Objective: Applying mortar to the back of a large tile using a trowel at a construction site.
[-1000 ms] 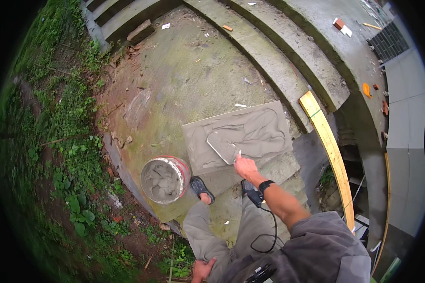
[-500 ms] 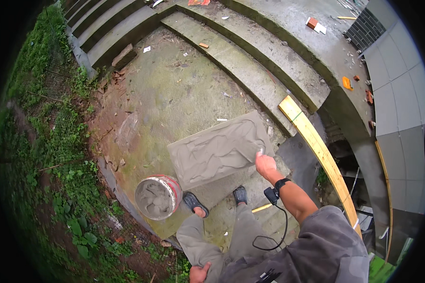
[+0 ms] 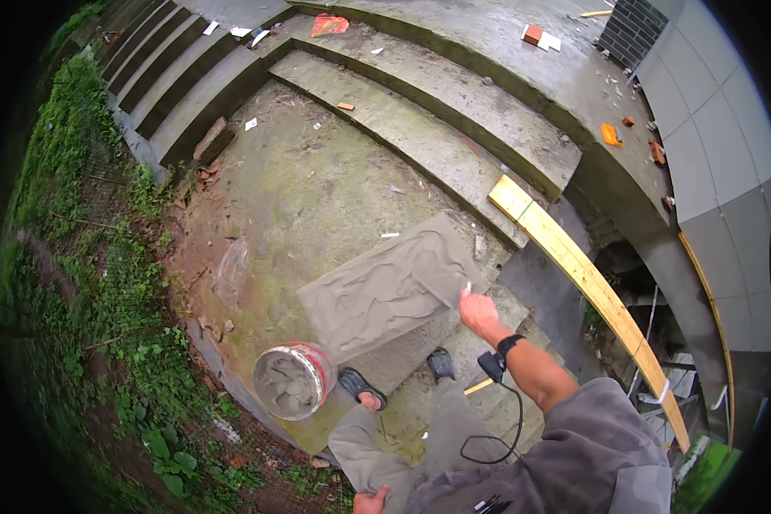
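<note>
On mossy concrete [image 3: 317, 188], seemingly spread rectangular grey mortar [image 3: 377, 287]; left unsmoothed. Grips white-tipped handle [image 3: 468, 288] by mortar with right hand [image 3: 480, 313]; can't tell left hand's [image 3: 370, 501] grip.

Holding right forearm [image 3: 544, 368] angled up-left from lower right of frame, elbow end near grey sleeve [image 3: 600, 428]; right hand [image 3: 480, 313] curled closed, right of and below center. Resting left hand [image 3: 370, 501] against left leg [image 3: 364, 450], bottom middle, partly cut off by frame edge.
</note>
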Demonstrator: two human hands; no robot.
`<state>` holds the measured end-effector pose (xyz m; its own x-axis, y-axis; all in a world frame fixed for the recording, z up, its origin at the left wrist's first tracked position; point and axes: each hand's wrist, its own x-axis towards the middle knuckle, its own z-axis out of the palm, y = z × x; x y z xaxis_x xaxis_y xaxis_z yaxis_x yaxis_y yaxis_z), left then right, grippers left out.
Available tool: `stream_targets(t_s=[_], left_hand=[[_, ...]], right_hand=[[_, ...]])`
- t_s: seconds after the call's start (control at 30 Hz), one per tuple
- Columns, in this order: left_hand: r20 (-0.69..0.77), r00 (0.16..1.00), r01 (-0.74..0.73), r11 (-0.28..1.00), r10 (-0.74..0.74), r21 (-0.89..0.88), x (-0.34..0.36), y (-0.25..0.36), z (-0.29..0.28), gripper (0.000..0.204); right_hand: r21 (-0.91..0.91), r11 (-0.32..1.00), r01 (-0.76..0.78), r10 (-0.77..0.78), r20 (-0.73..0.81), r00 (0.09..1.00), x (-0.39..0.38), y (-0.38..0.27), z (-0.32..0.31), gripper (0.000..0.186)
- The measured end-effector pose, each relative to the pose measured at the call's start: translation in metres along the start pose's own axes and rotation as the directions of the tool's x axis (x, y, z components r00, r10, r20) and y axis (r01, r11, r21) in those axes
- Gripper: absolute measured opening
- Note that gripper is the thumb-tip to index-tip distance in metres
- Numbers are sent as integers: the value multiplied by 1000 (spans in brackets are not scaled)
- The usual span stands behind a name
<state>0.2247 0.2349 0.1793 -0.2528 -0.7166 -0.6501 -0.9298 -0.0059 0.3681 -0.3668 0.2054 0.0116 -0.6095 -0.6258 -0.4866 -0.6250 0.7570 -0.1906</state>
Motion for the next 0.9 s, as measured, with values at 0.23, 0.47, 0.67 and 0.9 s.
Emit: stream_targets(t_s=[0.23,0.47,0.67,0.9], left_hand=[[111,987,114,993,-116,23,13,5,-1,47],[84,987,121,979,-136,164,5,33,-8,49],[181,983,-1,1000,6,-27,13,-2,5,52],[161,982,97,995,-97,7,27,-13,-3,53]], right_hand=[[358,929,-96,109,-17,994,42,36,-6,43],[-1,995,100,-100,-10,995,42,31,-22,37],[212,976,-54,80,-117,990,67,58,-38,29],[276,947,-166,174,-5,985,-26,39,-10,32]])
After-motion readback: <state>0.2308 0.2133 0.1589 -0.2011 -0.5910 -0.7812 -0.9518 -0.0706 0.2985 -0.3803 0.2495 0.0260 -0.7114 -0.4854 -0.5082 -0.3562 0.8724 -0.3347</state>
